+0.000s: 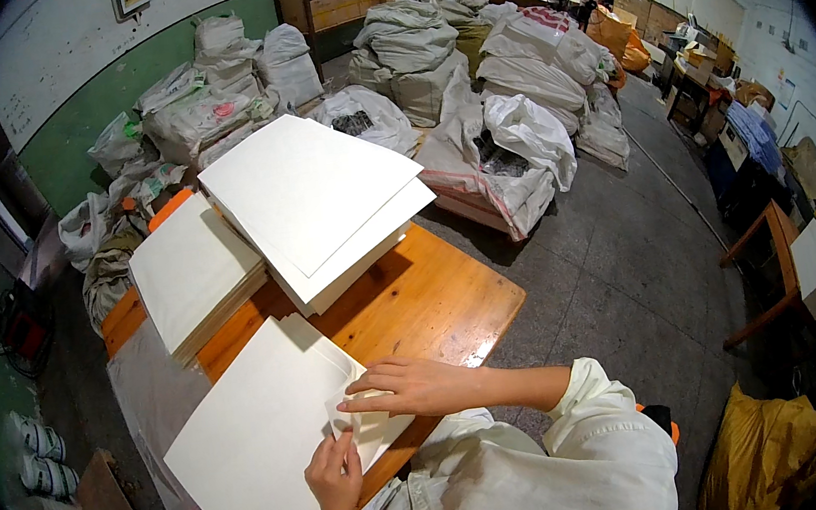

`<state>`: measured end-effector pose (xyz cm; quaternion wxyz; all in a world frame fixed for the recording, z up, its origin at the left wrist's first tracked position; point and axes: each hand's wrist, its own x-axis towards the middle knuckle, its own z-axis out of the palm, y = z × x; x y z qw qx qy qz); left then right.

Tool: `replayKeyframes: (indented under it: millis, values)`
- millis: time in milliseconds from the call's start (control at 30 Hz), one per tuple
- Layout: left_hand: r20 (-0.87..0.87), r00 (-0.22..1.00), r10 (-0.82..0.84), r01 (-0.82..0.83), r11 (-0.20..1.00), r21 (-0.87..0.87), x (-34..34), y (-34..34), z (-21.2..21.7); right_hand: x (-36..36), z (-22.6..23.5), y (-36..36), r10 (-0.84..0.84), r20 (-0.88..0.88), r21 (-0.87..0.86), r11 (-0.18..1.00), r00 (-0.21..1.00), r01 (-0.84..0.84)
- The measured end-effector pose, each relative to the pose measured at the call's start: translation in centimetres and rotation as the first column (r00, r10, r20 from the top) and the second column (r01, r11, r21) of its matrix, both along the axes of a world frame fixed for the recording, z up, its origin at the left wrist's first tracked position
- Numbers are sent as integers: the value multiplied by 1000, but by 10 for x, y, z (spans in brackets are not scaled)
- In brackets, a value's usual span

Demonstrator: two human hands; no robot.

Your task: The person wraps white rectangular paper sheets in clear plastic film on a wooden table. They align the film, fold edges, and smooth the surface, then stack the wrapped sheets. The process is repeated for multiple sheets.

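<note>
A large white sheet (248, 444) lies on the near part of the wooden table, over other white sheets whose edges show at its right. My left hand (335, 475) is at the right edge of this sheet, its thumb and fingers closed on a turned-up part of the paper. Just beyond it, my right hand (418, 387) reaches in from the right with fingers stretched out over the same raised paper. Its fingertips are close to those of my left hand. What lies beneath the right palm is hidden.
A tall stack of white sheets (310, 191) and a lower stack (190, 270) stand farther back on the orange-brown table (453, 295). Bulging pale sacks (527, 65) fill the floor beyond. At right are a wooden stool (781, 263) and a yellow sack (768, 451). People are far off.
</note>
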<state>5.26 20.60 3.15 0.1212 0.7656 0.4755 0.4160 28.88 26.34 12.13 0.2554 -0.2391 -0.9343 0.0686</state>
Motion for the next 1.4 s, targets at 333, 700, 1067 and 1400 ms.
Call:
replayKeyframes:
  millis: [333,700,1067,1400]
  values:
    - [74,993,91,-90,996,-24,2,-5,8,2,-4,0,15,72,43,999,997,-18]
    - [3,999,-43,43,999,-29,5,-2,14,3,-9,1,75,96,29,996,993,-78]
    - [50,998,-29,34,993,-115,3,-3,11,-1,-5,4,79,26,-46,996,997,-77]
    - [-36,999,2,-2,1000,5,4,-3,6,-3,-3,2,10,10,27,1000,1000,-10]
